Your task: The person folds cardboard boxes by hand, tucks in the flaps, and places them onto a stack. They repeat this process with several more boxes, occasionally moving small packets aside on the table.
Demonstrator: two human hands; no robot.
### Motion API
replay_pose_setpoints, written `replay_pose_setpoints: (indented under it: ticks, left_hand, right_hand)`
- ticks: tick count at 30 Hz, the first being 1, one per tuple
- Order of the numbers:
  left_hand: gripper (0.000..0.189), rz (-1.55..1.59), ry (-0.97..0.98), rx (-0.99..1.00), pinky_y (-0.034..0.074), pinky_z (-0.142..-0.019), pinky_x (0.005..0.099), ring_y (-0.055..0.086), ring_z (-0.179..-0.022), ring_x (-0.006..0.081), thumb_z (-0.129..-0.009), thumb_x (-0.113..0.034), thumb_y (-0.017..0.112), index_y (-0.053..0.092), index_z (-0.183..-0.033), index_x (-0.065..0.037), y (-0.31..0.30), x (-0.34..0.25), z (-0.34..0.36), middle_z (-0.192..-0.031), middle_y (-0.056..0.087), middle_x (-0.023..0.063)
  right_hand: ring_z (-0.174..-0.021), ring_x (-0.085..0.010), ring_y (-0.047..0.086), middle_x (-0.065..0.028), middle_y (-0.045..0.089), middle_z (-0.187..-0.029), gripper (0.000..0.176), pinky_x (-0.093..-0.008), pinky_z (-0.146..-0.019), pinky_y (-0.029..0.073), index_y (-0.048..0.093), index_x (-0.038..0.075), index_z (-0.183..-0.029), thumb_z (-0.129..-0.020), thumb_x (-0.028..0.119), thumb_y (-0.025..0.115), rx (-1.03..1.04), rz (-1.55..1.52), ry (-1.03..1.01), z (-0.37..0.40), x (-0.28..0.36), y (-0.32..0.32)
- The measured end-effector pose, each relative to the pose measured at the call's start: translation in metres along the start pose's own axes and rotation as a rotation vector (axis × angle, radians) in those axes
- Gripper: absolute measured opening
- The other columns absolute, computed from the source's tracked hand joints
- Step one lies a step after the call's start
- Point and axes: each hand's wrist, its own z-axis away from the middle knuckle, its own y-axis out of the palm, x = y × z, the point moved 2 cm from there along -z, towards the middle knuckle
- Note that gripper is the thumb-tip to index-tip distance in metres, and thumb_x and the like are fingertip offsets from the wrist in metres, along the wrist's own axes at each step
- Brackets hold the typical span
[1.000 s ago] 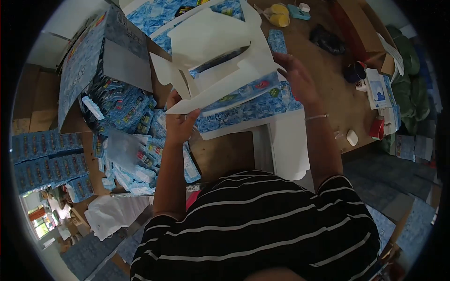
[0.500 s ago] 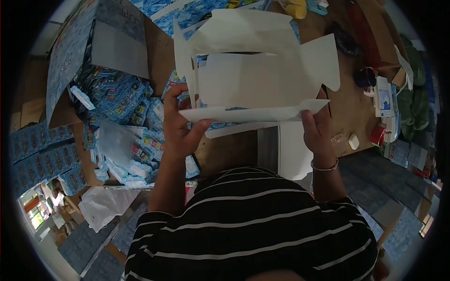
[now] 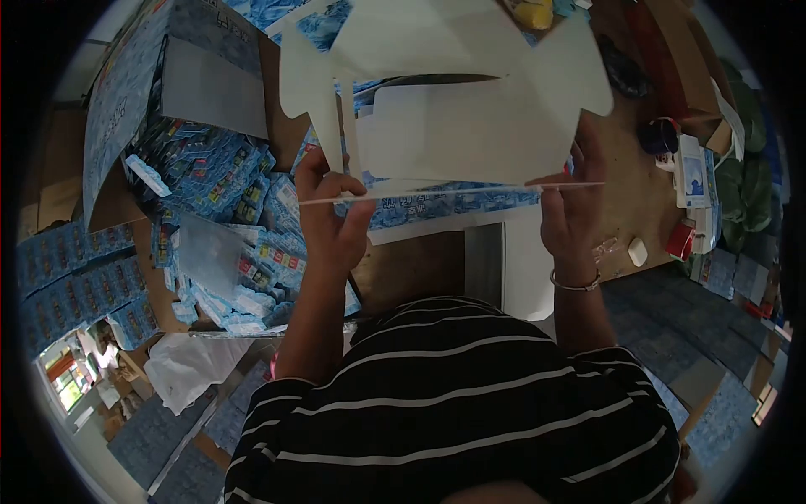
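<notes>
Two hands hold one carton blank (image 3: pixel 453 126) above the desk (image 3: pixel 411 269). Left hand (image 3: pixel 332 214) and right hand (image 3: pixel 571 210) each pinch an end of its near flap, folded edge-on. Folding judged barely begun: side flaps splayed, no box formed. Long axis runs hand to hand; white inside faces the person. Blue packets (image 3: pixel 227 210) lie beyond the left hand.

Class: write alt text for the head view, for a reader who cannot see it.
A left hand and right hand hold a white carton blank up above a wooden table. Blue packets lie piled at left.
</notes>
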Motion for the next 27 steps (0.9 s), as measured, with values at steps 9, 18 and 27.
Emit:
replay_pose_setpoints:
  ticks: [9,18,27]
  left_hand:
    - [0.037,0.326,0.015,-0.025,0.032,-0.082,0.0354,0.040,-0.098,0.0267,-0.081,-0.035,0.043,0.055,-0.075,0.000,0.025,-0.026,0.013,-0.110,0.035,0.0169]
    - [0.030,0.043,0.016,0.046,0.032,-0.081,0.0356,0.038,-0.095,0.0273,-0.081,-0.026,0.047,0.053,-0.092,0.001,0.065,-0.019,0.009,-0.104,0.037,0.0169]
    - [0.048,-0.103,-0.159,0.007,0.038,-0.073,0.0357,0.038,-0.094,0.0313,-0.072,-0.018,0.061,0.037,-0.105,0.007,0.074,-0.031,0.011,-0.106,0.034,0.0217]
  right_hand:
    - [-0.114,-0.0278,0.033,-0.0197,0.029,-0.126,0.030,-0.0365,-0.092,0.028,0.059,-0.002,-0.092,-0.078,0.024,0.053,-0.307,-0.528,0.408,0.022,0.035,-0.031]
    - [-0.094,-0.0258,0.048,-0.0169,0.043,-0.113,0.022,-0.0294,-0.077,0.038,0.058,-0.004,-0.079,-0.075,0.018,0.059,-0.208,0.060,0.466,0.052,-0.007,-0.036]
    - [-0.096,-0.0325,0.043,-0.0193,0.041,-0.109,0.025,-0.0349,-0.079,0.039,0.058,0.004,-0.095,-0.073,0.017,0.059,-0.130,0.319,0.589,0.031,-0.003,-0.030]
